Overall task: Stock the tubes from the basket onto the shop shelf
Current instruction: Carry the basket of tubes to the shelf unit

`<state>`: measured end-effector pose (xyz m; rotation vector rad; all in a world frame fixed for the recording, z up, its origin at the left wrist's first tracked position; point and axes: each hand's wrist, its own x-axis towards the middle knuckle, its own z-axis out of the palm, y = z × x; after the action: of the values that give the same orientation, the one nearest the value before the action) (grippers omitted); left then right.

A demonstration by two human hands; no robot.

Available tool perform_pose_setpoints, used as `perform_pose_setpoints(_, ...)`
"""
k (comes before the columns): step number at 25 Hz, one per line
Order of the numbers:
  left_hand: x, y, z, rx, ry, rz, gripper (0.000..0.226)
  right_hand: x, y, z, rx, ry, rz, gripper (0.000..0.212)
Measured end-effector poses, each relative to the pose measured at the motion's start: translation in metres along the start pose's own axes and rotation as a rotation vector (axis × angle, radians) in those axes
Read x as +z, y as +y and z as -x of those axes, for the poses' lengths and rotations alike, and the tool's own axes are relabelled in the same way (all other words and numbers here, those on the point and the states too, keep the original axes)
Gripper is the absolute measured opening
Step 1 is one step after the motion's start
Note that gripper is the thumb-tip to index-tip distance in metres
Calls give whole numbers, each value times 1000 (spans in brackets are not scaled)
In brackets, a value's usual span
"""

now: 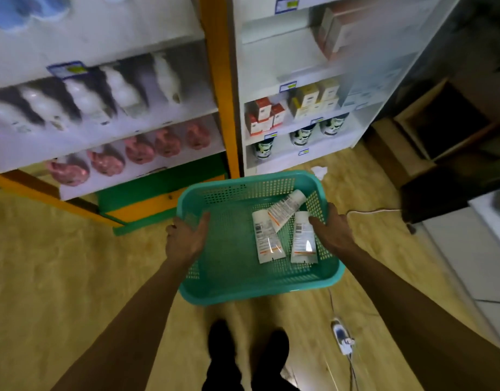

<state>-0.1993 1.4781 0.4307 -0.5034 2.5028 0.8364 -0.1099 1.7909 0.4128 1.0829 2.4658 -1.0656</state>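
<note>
1. The left hand (186, 238) grips the left rim of the basket (243, 294); the right hand (332, 230) grips its right rim
2. Three tubes (268, 241) lie on the basket floor toward the right side; one leans across the other two
3. The basket is above the floor (74, 263), before the shelf (299, 108) of boxes and cans

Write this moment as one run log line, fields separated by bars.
left hand: grips basket | right hand: grips basket | tubes: three inside | shelf: unstocked
</note>
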Motion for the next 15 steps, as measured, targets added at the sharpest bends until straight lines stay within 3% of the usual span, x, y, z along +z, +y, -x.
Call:
perform_pose_setpoints(4,32,41,-37,-20,-36,-17,109,-11,11,-61,56,-7,6,68)
perform_pose_setpoints(9,59,82,-105,-17,-75,-9,100,-1,12,-145,66,-60,-15,63)
perform_pose_setpoints(13,71,97,-150,-67,-18,-24,100,9,-4,-203,47,-152,-3,80)
perform_pose_setpoints(15,80,103,-164,-112,8,-29,100,13,-12,-228,18,-164,29,79)
